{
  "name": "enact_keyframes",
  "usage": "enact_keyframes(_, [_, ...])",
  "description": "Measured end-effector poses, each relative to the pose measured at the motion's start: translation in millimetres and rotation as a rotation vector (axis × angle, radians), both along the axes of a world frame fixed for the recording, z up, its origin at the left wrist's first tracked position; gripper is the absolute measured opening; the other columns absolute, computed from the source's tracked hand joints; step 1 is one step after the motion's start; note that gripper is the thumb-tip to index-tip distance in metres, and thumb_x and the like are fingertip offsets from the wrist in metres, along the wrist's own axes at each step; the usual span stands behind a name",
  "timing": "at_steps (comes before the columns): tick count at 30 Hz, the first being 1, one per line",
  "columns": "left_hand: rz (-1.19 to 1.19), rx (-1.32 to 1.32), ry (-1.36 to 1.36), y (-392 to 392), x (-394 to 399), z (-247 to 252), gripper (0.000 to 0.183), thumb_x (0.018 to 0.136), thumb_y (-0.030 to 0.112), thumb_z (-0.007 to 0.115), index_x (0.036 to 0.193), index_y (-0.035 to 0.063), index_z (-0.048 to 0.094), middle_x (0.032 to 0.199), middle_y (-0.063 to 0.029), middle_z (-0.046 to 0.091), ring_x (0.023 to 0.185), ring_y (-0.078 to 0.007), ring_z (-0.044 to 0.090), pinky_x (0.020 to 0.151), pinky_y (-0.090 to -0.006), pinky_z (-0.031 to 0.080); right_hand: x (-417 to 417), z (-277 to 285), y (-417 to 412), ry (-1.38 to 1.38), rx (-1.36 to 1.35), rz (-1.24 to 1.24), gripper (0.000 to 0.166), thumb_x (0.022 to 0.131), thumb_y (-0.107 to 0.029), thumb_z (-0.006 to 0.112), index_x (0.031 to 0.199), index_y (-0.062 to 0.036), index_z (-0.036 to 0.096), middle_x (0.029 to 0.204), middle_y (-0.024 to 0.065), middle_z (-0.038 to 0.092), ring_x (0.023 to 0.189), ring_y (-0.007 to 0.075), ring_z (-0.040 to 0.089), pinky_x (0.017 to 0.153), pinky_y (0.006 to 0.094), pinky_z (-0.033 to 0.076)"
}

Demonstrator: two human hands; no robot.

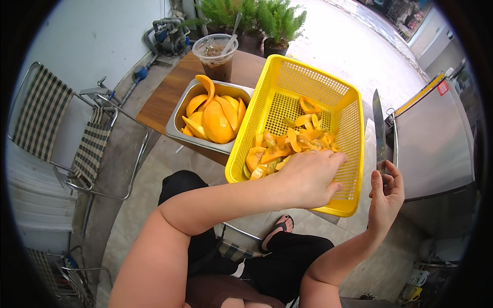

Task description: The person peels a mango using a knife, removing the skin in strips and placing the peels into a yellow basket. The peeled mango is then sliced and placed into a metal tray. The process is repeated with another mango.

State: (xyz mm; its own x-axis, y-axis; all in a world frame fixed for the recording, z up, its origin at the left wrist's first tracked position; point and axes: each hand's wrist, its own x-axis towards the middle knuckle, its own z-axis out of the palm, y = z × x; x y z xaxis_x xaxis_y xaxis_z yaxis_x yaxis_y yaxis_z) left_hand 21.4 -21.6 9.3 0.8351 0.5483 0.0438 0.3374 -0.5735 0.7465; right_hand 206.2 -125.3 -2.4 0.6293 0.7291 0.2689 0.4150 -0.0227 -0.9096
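My right hand (387,192) grips a knife (379,131) at its lower end, the long blade pointing up beside the basket. My left hand (314,179) reaches over the near right part of a yellow plastic basket (265,86), back of the hand up. Its fingers curl down, so whether they hold anything is hidden. Inside the basket lie orange and greenish peels and trimmings (273,154), apparently from mango. To the left, a stainless steel pan (231,148) holds several peeled orange mango pieces (218,123), heaped above its rim.
A plastic cup (217,69) with a dark drink and a spoon stands behind the pan on a wooden table (165,100). Folding chairs (44,111) are at left, potted plants (277,23) beyond the table. A metal cabinet-like unit (433,142) stands right of the knife.
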Motion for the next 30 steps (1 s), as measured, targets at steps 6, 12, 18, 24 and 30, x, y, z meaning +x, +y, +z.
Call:
enact_keyframes(6, [0.059,0.094,-0.184,-13.6,-3.3,0.9,0.043,0.082,0.019,0.065,0.119,0.0006,0.053,0.111,-0.0182,0.059,0.104,-0.0326,0.058,0.088,-0.0405,0.047,-10.2,11.6,-10.5,-0.037,0.052,0.014,0.035,0.088,-0.006,0.065,0.120,-0.0005,0.053,0.084,0.0000,0.060,0.070,0.0015,0.051,0.059,0.0152,0.038])
enact_keyframes(12, [0.207,-0.142,-0.453,-5.7,-9.2,-8.5,0.034,0.081,0.015,0.067,0.111,0.0002,0.058,0.097,-0.0078,0.059,0.085,-0.0159,0.059,0.077,-0.0284,0.049,-1.9,0.7,-6.9,-0.087,-0.055,-0.036,0.040,0.086,-0.015,0.068,0.120,0.0010,0.054,0.071,0.0031,0.059,0.060,0.0067,0.050,0.053,0.0227,0.039])
enact_keyframes(18, [0.353,-0.895,-0.542,-20.0,-48.9,1.8,0.032,0.086,0.015,0.065,0.115,0.0063,0.056,0.098,0.0002,0.053,0.080,-0.0071,0.054,0.070,-0.0209,0.046,7.2,-10.1,-23.0,0.085,-0.104,-0.107,0.048,0.083,-0.024,0.072,0.117,0.0041,0.054,0.064,0.0007,0.054,0.056,0.0073,0.045,0.051,0.0233,0.036])
enact_keyframes(24, [0.321,-0.968,-0.578,-29.1,-57.1,6.0,0.030,0.087,0.014,0.063,0.115,0.0071,0.055,0.100,0.0012,0.053,0.081,-0.0057,0.054,0.068,-0.0204,0.046,28.4,-7.4,-14.1,-0.027,-0.206,-0.140,0.050,0.078,-0.023,0.076,0.114,0.0044,0.055,0.065,0.0009,0.055,0.056,0.0076,0.048,0.050,0.0233,0.037])
enact_keyframes(30, [0.237,-0.988,-0.464,24.5,-48.0,17.2,0.031,0.086,0.011,0.063,0.116,0.0048,0.054,0.097,0.0002,0.054,0.081,-0.0062,0.053,0.068,-0.0193,0.045,60.9,-32.9,32.6,0.036,-0.221,-0.087,0.045,0.078,-0.015,0.073,0.115,0.0030,0.055,0.065,0.0004,0.055,0.055,0.0064,0.049,0.050,0.0220,0.038])
